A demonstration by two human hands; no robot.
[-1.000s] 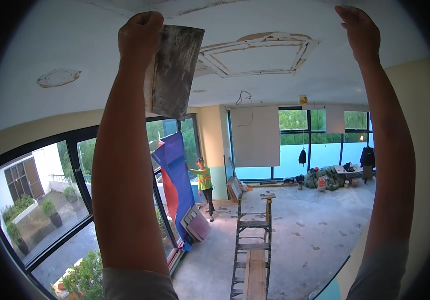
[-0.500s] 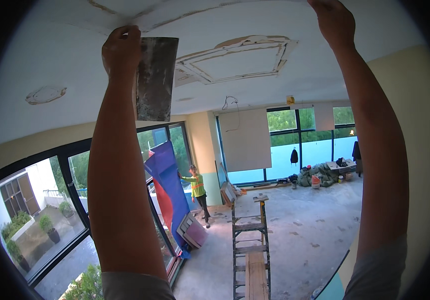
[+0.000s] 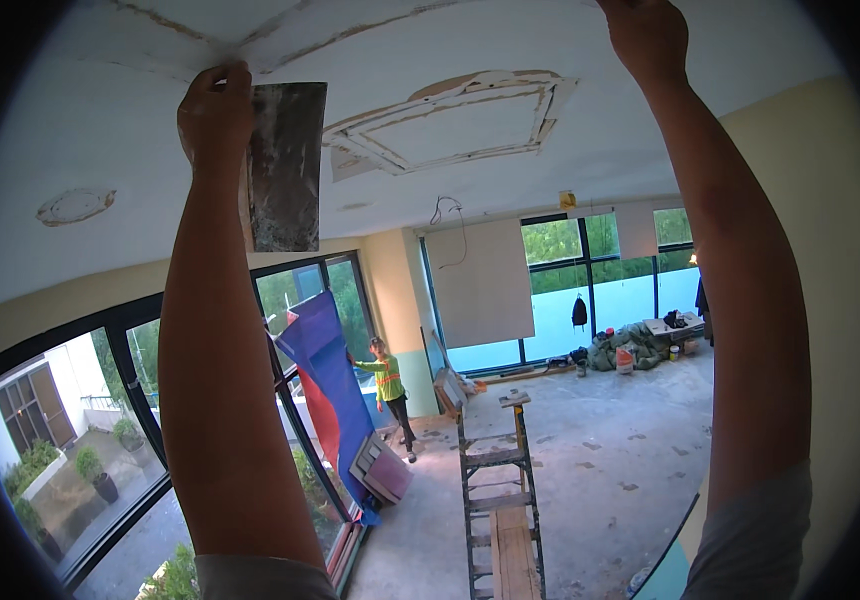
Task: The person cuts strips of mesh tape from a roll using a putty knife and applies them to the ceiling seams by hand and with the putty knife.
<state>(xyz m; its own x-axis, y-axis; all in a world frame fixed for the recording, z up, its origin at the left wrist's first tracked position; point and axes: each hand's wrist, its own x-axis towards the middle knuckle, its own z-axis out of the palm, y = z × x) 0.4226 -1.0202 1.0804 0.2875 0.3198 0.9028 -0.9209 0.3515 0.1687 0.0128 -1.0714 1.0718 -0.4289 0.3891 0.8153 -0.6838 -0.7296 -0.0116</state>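
Observation:
My left hand (image 3: 214,115) is raised at the upper left with its fingers closed round a wide, stained metal plate (image 3: 286,165), like a plastering blade, hanging just below the white ceiling (image 3: 450,185). A cracked, patched seam (image 3: 330,33) runs above it. My right hand (image 3: 647,35) reaches up at the top right; its fingertips pass out of the picture, so what they touch or hold is hidden. Between my arms the ceiling has a rectangular panel (image 3: 445,135) with rough, peeling edges, and a round patch (image 3: 75,206) lies to the left.
Below stands a stepladder (image 3: 495,458) with a plank (image 3: 510,545). A co-worker in a yellow-green top (image 3: 388,380) touches a blue and red sheet (image 3: 333,380) by the left windows (image 3: 35,410). Bags and buckets (image 3: 620,350) lie along the far windows; loose wires (image 3: 447,225) hang from the ceiling.
Both my hands have shifted left in the picture, the plate moving down slightly with the left one and the right hand rising partly out of frame. The room's features have shifted slightly left too.

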